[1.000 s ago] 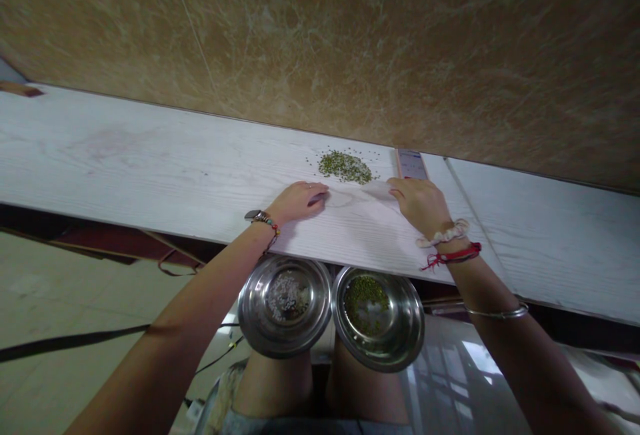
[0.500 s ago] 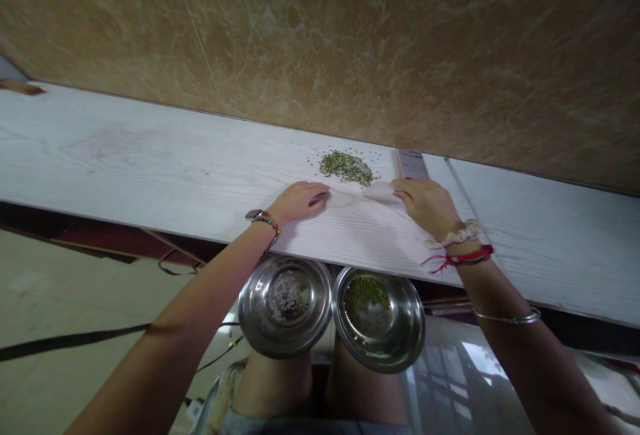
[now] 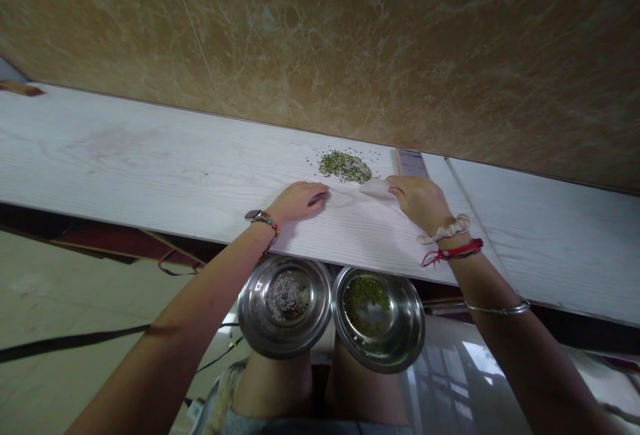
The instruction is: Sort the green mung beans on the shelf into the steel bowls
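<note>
A pile of green beans mixed with white grains lies on the white table, a few beans scattered around it. My right hand pinches a thin white sheet like paper, whose tip is at the pile's near right edge. Left of that, my left hand rests on the tabletop just in front of the pile, thumb apart from the fingers; a dark gap shows between them. Below the table edge, one metal bowl has white grains in it, and a second metal bowl has green beans.
A brown marbled wall rises right behind the table. A flat phone-like object lies against it, beyond my right hand. Both bowls sit above my legs. A black strap crosses at the lower left.
My right hand has shifted slightly left with the white sheet, bringing its tip nearer the pile's edge. The left hand and both bowls look unmoved.
</note>
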Demonstrator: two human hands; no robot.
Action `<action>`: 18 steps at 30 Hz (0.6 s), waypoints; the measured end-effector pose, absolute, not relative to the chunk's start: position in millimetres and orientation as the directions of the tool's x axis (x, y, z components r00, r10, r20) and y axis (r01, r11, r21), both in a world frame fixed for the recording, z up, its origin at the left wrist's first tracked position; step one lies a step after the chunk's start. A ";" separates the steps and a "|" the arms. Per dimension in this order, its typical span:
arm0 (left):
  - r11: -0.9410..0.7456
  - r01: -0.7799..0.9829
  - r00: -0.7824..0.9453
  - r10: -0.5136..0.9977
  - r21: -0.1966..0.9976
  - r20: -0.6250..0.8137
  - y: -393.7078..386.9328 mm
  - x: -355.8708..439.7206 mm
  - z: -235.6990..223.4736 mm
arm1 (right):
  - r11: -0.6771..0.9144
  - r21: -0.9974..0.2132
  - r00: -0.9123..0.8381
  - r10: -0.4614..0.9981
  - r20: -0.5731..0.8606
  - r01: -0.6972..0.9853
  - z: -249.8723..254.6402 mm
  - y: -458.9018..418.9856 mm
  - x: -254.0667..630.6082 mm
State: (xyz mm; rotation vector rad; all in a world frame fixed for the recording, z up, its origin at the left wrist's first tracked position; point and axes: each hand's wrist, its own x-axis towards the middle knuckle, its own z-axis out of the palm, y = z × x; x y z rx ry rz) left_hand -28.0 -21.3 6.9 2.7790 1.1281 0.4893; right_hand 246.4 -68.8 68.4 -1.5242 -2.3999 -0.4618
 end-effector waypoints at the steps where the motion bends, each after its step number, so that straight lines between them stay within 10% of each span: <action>1: -0.716 0.664 0.671 0.697 0.215 0.251 -21.5 -27.9 7.3 | 0.410 0.124 -0.425 0.824 0.374 0.904 69.8 -70.1 247.9; 18: -0.718 0.665 0.673 0.695 0.206 0.251 -20.7 -27.6 6.0 | 0.483 0.063 -0.464 0.785 0.410 0.873 67.3 -78.8 260.9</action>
